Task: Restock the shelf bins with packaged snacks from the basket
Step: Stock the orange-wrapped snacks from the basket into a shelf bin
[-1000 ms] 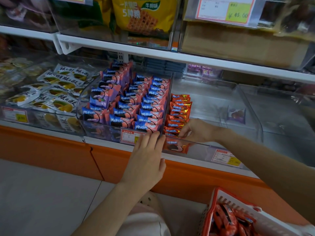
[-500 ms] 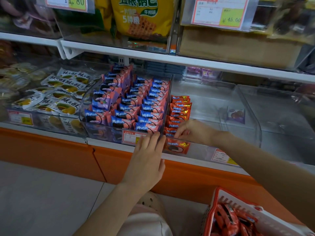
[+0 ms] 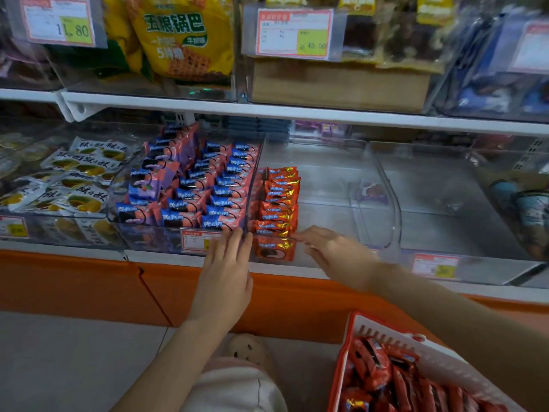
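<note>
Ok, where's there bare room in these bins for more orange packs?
The clear bin is bare right of its orange packs, up to a lone purple packet by the right wall. The bin of blue packs on the left is crowded.

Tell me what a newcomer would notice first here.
A single row of orange snack packets hugs the left wall of an otherwise mostly bare clear bin at centre, beside tightly packed blue-and-pink packets. Both hands are at the bins' front: the left hand flat against it, the right hand by the orange row. At lower right, a red basket holds more packets.
</note>
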